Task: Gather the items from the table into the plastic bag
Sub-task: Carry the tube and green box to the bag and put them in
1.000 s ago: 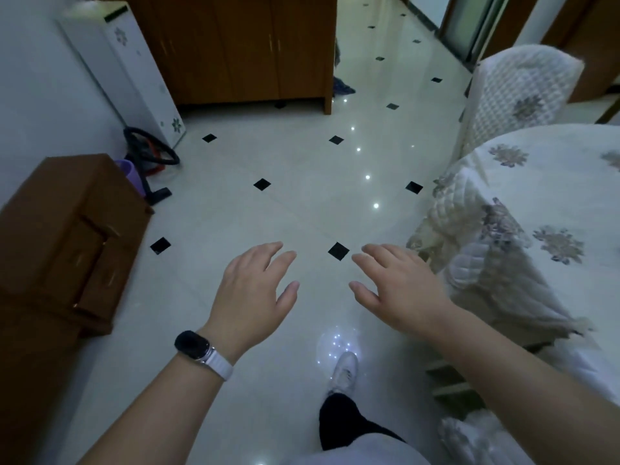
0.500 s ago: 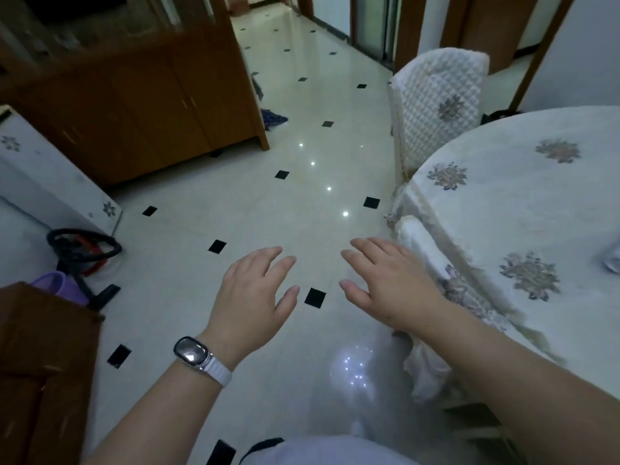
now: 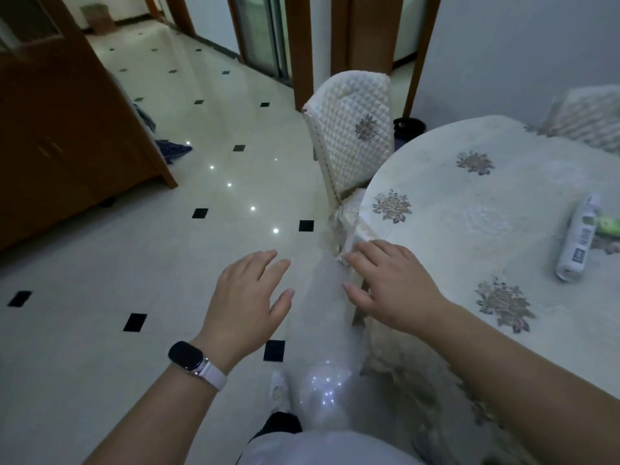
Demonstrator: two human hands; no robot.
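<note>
A round table point(image 3: 476, 209) with a pale flowered cloth fills the right side. On its right part lies a white bottle point(image 3: 575, 239) on its side, and a green item point(image 3: 609, 227) pokes in at the frame's edge beside it. My left hand point(image 3: 246, 303), with a dark watch on the wrist, hovers over the floor, fingers spread and empty. My right hand point(image 3: 391, 285) is also spread and empty, at the table's near left edge. No plastic bag is in view.
A chair with a quilted white cover point(image 3: 354, 135) is tucked at the table's far left side. A second covered chair point(image 3: 590, 115) stands behind the table. A wooden cabinet point(image 3: 67, 129) is at the left. Shiny tiled floor point(image 3: 167, 263) lies between.
The view has swung right, so the table now fills the right side and the bottle has come into sight. Both hands stay spread and empty; the right one now reaches the table's edge.
</note>
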